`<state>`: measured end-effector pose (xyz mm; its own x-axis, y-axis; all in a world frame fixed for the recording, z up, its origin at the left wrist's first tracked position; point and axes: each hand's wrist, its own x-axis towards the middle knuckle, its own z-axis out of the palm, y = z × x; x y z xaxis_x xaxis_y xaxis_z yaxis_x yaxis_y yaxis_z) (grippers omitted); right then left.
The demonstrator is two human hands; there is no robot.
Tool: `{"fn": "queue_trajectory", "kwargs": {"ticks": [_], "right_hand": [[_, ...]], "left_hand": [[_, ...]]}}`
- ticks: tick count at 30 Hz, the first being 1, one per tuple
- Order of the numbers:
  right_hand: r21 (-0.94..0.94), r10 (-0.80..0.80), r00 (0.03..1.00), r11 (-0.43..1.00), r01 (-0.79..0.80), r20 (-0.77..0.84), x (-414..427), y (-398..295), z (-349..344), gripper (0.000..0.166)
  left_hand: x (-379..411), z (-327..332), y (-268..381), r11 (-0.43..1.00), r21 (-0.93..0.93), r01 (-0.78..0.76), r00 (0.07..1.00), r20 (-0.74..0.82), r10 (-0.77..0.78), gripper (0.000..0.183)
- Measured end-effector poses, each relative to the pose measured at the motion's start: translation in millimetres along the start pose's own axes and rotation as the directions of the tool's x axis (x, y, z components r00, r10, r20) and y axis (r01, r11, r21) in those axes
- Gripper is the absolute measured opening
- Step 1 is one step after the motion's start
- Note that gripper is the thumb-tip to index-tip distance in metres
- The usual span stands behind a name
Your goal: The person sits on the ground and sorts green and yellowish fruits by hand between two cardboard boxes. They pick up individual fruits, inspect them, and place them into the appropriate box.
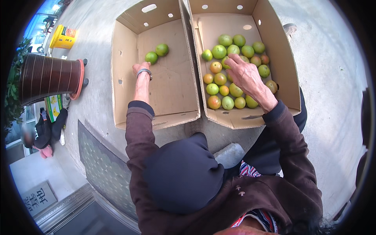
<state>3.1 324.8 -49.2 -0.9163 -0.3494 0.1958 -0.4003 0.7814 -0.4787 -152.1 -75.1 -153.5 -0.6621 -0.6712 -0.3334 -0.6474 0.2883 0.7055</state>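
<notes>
Inside the left cardboard box (173,97), my left hand (142,68) is curled beside a green tomato (151,58). Its fingertips are hidden, so I cannot tell whether it holds anything. A second green tomato (162,50) touches the first one. In the right cardboard box (223,25), my right hand (243,72) reaches palm-down over several tomatoes. Its bent fingers are close to a green tomato (225,62), partly hidden by the hand; a grip cannot be made out. Most tomatoes there are green, some blushed orange, such as one at the front (214,102).
The boxes stand side by side on a concrete floor (97,38), before my bent knee (185,173). Leftward are a brown planter (50,77) on a wheeled base, a yellow bucket (64,36), a dark mat (102,167) and a seated person (44,129).
</notes>
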Motion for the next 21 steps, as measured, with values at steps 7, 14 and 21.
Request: {"fn": "queue_trajectory", "kwargs": {"ticks": [7,14,21], "right_hand": [[0.032,-0.052,0.998,0.998,0.053,-0.044,-6.4,4.5,4.3,0.010],[0.034,-0.042,0.999,0.999,0.042,0.019,-3.0,5.5,7.4,0.013],[0.044,-0.073,0.994,0.996,0.076,-0.076,-5.8,5.0,4.3,0.010]], "left_hand": [[8.1,44.4,-0.8,0.833,0.296,-0.467,0.884,0.164,0.437,0.096],[9.1,39.8,-5.4,0.748,0.490,-0.448,0.890,0.163,0.426,0.072],[-33.9,-32.9,32.5,0.704,-0.658,0.266,0.816,0.542,0.198,0.050]]}}
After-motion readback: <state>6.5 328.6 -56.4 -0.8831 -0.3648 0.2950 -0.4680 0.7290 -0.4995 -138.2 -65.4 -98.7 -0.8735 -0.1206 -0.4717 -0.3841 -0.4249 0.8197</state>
